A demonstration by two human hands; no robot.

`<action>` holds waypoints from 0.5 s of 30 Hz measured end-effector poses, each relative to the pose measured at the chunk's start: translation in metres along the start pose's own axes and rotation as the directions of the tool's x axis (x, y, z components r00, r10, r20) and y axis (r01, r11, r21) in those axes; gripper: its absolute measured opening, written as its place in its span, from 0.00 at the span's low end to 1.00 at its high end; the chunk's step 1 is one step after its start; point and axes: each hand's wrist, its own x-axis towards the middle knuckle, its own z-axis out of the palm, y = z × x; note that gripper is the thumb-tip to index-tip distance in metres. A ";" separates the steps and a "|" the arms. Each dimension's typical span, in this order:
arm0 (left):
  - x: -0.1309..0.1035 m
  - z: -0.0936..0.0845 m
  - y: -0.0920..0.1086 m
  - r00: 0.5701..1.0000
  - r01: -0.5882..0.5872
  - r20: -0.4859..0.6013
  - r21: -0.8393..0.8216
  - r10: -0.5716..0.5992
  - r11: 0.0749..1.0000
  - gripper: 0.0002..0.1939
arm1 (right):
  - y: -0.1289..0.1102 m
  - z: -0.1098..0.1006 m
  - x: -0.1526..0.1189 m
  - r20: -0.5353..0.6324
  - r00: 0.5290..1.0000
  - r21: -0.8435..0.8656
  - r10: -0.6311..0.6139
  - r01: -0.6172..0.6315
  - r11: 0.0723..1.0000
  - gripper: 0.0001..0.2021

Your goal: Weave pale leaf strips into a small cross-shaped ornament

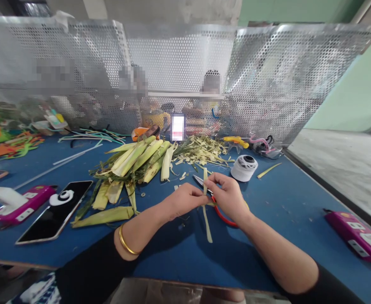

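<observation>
Between my two hands is a narrow pale-green corn husk strip (207,226), its upper end standing above my fingers and its lower end hanging toward the table. My left hand (184,200) pinches it from the left, thumb and forefinger closed. From the other side my right hand (228,196) also grips the strip with bent fingers. Scissors with red handles (224,218) lie on the table beneath my right hand, which partly hides them. To the left lies a pile of corn husks (135,158), with a loose husk (105,216) nearer me.
A white thread spool (244,168) stands beyond my right hand. Husk scraps (201,150) lie behind. A large phone (55,213) and a magenta box (23,204) are at left, another magenta box (358,236) at right. A perforated metal screen (179,55) borders the blue table (283,223); people sit behind it.
</observation>
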 end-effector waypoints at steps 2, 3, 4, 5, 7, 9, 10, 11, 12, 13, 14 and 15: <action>0.000 0.000 0.000 1.000 -0.001 0.026 0.009 0.001 1.000 0.25 | 0.001 0.002 -0.001 -0.038 0.999 -0.011 -0.009 0.009 1.000 0.12; 0.000 0.000 0.000 0.999 0.004 0.041 0.014 -0.005 1.000 0.26 | 0.001 0.004 -0.002 -0.049 0.999 -0.019 -0.017 0.016 1.000 0.12; 0.000 0.000 0.000 0.998 0.012 0.057 0.021 -0.013 1.000 0.27 | 0.001 0.005 -0.002 -0.058 0.998 -0.032 -0.027 0.026 0.999 0.12; 0.000 0.000 -0.001 0.997 0.021 0.070 0.031 -0.023 0.999 0.28 | 0.001 0.006 -0.003 -0.059 0.997 -0.049 -0.042 0.039 0.998 0.11; 0.001 0.000 -0.002 0.996 0.033 0.078 0.036 -0.036 0.999 0.28 | 0.000 0.005 -0.001 -0.033 0.997 -0.091 -0.073 0.069 0.993 0.11; 0.001 -0.002 -0.003 0.997 0.043 0.064 0.000 -0.042 0.999 0.26 | 0.001 -0.002 0.004 0.050 0.995 -0.108 -0.084 0.089 0.990 0.12; 0.002 -0.003 -0.003 0.998 0.046 0.055 -0.036 -0.044 0.998 0.25 | 0.002 -0.007 0.008 0.106 0.991 -0.106 -0.079 0.090 0.990 0.13; 0.002 -0.004 -0.003 0.998 0.049 0.049 -0.082 -0.045 0.995 0.25 | 0.003 -0.013 0.012 0.164 0.984 -0.103 -0.075 0.093 0.990 0.15; 0.002 -0.006 -0.002 0.998 0.052 0.046 -0.130 -0.047 0.990 0.26 | 0.004 -0.019 0.015 0.215 0.974 -0.110 -0.072 0.097 0.989 0.17; 0.002 -0.008 -0.001 0.998 0.056 0.041 -0.173 -0.050 0.983 0.27 | 0.005 -0.026 0.019 0.250 0.965 -0.134 -0.073 0.109 0.985 0.18; 0.002 -0.009 0.000 0.998 0.058 0.033 -0.209 -0.052 0.976 0.29 | 0.005 -0.032 0.021 0.288 0.955 -0.167 -0.074 0.126 0.978 0.19; 0.002 -0.011 0.001 0.998 0.060 0.025 -0.235 -0.055 0.970 0.30 | 0.006 -0.038 0.023 0.330 0.942 -0.198 -0.063 0.134 0.971 0.19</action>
